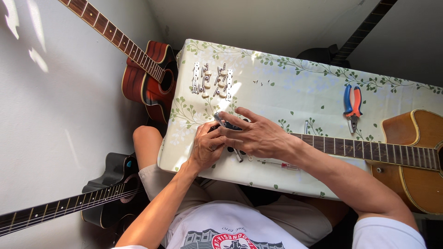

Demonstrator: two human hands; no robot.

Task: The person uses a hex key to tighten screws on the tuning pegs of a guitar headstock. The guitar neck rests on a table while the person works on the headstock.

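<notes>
Lying across the surface [277,92], which wears a pale cloth with green leaf print, is an acoustic guitar [415,161]; its neck [360,150] runs toward both hands, and the headstock [230,127] is almost hidden under them. The left hand [207,146] is curled on the headstock's near edge, fingers bent narrow; what it pinches I cannot tell. The right hand [256,133] covers the headstock from above, fingers spread, and a thin metal tool [237,154] sticks out below it, so the hand seems to hold this tool. Beyond the headstock lie two metal tuner strips [212,80] with cream knobs. Just beside the neck, on the near side, lies a small screwdriver [282,165]. Pliers [352,103] with blue and orange handles lie past the neck. A red guitar [150,76] and a black guitar [106,193] rest off the surface, beyond the headstock end.
</notes>
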